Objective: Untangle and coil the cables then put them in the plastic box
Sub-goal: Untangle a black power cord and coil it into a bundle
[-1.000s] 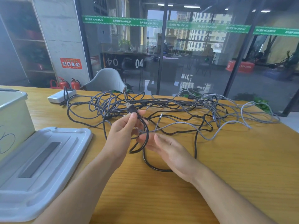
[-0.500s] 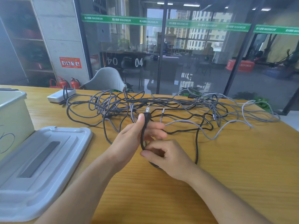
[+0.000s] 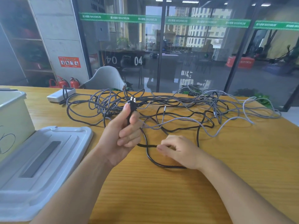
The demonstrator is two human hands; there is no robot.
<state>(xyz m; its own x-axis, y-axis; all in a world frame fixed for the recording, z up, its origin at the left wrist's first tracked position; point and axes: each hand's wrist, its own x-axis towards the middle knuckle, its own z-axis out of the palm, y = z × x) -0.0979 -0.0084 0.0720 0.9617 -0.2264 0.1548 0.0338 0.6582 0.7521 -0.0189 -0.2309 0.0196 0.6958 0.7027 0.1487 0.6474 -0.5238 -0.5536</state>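
Observation:
A tangle of black and grey braided cables [image 3: 178,109] sprawls across the far half of the wooden table. My left hand [image 3: 123,135] is raised above the table and holds the black cable's two-pin plug [image 3: 132,104] upright between thumb and fingers. That black cable [image 3: 150,157] loops down from it to the tabletop. My right hand [image 3: 179,151] rests low on the table and pinches the same black cable near the loop. The plastic box [image 3: 13,113] stands at the left edge, only partly in view.
The box's white lid [image 3: 48,152] lies flat on the table next to the box, close to my left forearm. A white power adapter [image 3: 60,95] sits at the back left with a cable over it. A grey chair [image 3: 105,78] stands behind the table, before a glass wall.
My left hand lifted the plug higher, pins up. My right hand moved right and down to the table, drawing the black cable out into a wider loop.

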